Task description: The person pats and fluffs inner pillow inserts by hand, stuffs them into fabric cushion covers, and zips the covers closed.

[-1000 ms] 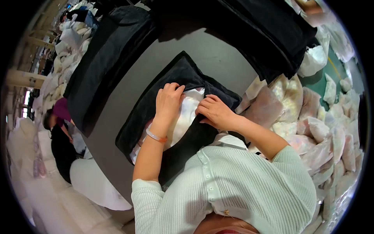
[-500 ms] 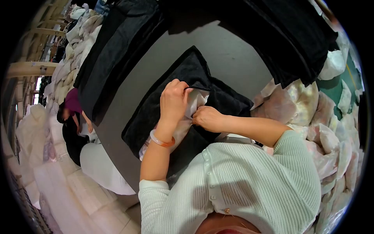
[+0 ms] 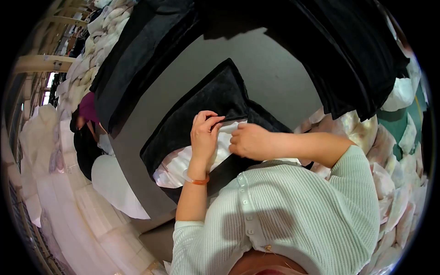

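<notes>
A black plush cushion cover (image 3: 197,98) lies at an angle on the grey table, with its opening towards me. Inside that opening shows a white cushion insert (image 3: 176,161), partly covered by the black fabric. My left hand (image 3: 203,137) is closed on the cover's edge, pinching it between thumb and fingers above the insert. To its right, my right hand (image 3: 251,141) is closed, its curled fingers at the white insert beside the opening. Its fingertips are partly hidden.
Stacks of black fabric (image 3: 149,50) and more black covers (image 3: 339,55) lie along the far side of the grey table (image 3: 270,59). Bagged white inserts (image 3: 382,137) are heaped at right. At left, a person in a purple top (image 3: 88,110) bends beside piled white cushions (image 3: 50,156).
The opening is wider, and more of the white insert shows on the left. My left hand has moved slightly down along the cover's edge; my right hand has shifted slightly right.
</notes>
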The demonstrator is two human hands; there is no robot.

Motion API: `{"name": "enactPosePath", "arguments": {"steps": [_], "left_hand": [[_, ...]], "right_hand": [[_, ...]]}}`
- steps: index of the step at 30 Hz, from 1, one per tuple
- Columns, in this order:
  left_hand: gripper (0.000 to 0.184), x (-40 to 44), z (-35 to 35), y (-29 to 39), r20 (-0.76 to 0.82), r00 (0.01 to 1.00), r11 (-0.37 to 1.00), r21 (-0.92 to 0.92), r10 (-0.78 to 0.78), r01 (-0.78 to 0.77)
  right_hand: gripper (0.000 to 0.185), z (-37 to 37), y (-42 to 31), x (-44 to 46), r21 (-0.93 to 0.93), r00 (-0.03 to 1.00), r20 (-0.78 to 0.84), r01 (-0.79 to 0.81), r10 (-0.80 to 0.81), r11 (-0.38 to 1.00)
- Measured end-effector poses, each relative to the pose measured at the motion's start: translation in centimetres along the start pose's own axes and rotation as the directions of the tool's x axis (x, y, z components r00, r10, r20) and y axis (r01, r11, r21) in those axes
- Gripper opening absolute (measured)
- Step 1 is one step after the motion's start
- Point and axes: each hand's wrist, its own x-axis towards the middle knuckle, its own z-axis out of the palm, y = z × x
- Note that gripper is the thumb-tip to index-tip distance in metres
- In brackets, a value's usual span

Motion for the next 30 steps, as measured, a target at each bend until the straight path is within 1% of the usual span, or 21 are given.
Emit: {"name": "enactPosePath", "arguments": {"steps": [1,2,4,5,7,8,10,12,14,16,17,18,19,20,22,24,25,26,27,28,30], "left_hand": [[0.019,0.1,-0.4,0.3,0.017,0.999,0.998,0.042,0.044,-0.045],[0.021,0.3,-0.7,0.8,0.037,0.995,0.992,0.084,0.090,-0.092],[0.021,0.9,-1.4,2.3,0.053,0.996,0.990,0.111,0.078,-0.084],[0.020,1.1,-1.7,3.1,0.055,0.997,0.991,0.118,0.059,-0.065],[0.018,0.6,-1.8,3.9,0.034,0.999,0.995,0.098,0.014,-0.017],[0.017,0.1,-1.5,4.1,0.010,1.000,0.998,0.069,-0.009,0.008],[0.014,-1.3,-0.1,3.2,-0.038,0.993,0.994,-0.007,-0.112,0.112],[0.011,-2.6,1.6,0.9,-0.092,0.987,0.990,0.021,-0.135,0.137],[0.011,-2.7,2.4,-0.3,-0.100,0.987,0.991,0.034,-0.125,0.129],[0.012,-2.3,2.5,-0.5,-0.096,0.995,0.990,0.136,0.036,-0.023],[0.012,-2.0,2.5,-0.4,-0.073,0.995,0.988,0.141,0.066,-0.055],[0.012,-1.7,2.0,-0.2,-0.076,0.995,0.989,0.135,0.070,-0.059],[0.012,-1.4,1.3,-0.2,0.011,1.000,0.999,0.034,0.015,-0.015],[0.013,-1.3,0.6,-0.1,0.108,0.994,0.997,-0.061,-0.036,0.042],[0.015,-1.6,-0.5,0.1,0.146,0.988,0.999,-0.001,-0.039,0.040],[0.016,-2.1,-1.4,-1.1,0.259,0.949,0.976,-0.073,-0.179,0.204],[0.017,-2.3,-1.5,-1.5,0.309,0.930,0.967,-0.087,-0.201,0.238],[0.017,-2.7,-1.2,-1.8,0.310,0.927,0.965,-0.086,-0.210,0.247],[0.016,-2.8,-0.5,-2.3,0.281,0.946,0.979,-0.076,-0.161,0.189],[0.015,-2.8,0.1,-2.5,0.254,0.961,0.990,-0.064,-0.109,0.129],[0.014,-2.1,-0.2,-1.1,0.258,0.956,0.980,-0.106,-0.136,0.168]], "right_hand": [[0.012,0.1,1.0,-0.2,-0.105,0.999,-0.030,0.014,-0.017,0.994],[0.012,0.0,1.9,-0.3,-0.044,0.999,0.033,0.010,-0.008,0.999],[0.010,-0.2,1.7,-0.3,0.060,0.984,0.172,-0.059,0.048,0.996],[0.010,0.1,1.6,-0.3,0.059,0.985,0.168,-0.055,0.045,0.997],[0.009,1.7,0.7,0.0,0.198,0.979,-0.135,-0.123,0.152,0.972],[0.009,2.6,0.4,0.1,0.205,0.978,-0.140,-0.124,0.154,0.971],[0.010,3.7,0.1,0.4,0.265,0.907,-0.301,-0.217,0.295,0.939],[0.009,2.8,-0.2,-0.1,0.318,0.901,-0.298,-0.217,0.314,0.923],[0.012,1.4,-0.2,-1.1,0.435,0.934,-0.219,-0.166,0.283,0.885],[0.015,1.0,-0.3,-1.2,0.424,0.931,-0.249,-0.142,0.266,0.894],[0.013,1.0,-0.3,-1.0,0.385,0.903,-0.337,-0.126,0.267,0.914],[0.011,1.0,-0.1,-0.8,0.343,0.867,-0.425,-0.112,0.261,0.933],[0.011,1.4,0.3,-0.2,0.282,0.812,-0.526,-0.115,0.254,0.953],[0.011,1.9,0.8,0.5,0.282,0.812,-0.524,-0.121,0.258,0.952],[0.017,2.6,2.0,1.9,0.110,0.683,-0.717,-0.086,0.139,0.990],[0.016,3.3,2.6,2.2,0.097,0.680,-0.722,-0.087,0.131,0.991],[0.017,3.7,3.0,2.1,0.142,0.673,-0.709,-0.156,0.210,0.978],[0.018,4.2,3.2,1.9,0.182,0.661,-0.693,-0.227,0.289,0.957],[0.021,5.0,3.4,1.6,0.156,0.688,-0.664,-0.256,0.293,0.954],[0.021,5.4,3.6,1.4,0.153,0.691,-0.662,-0.255,0.291,0.955],[0.021,5.5,3.7,0.9,0.171,0.684,-0.671,-0.232,0.286,0.958]]}}
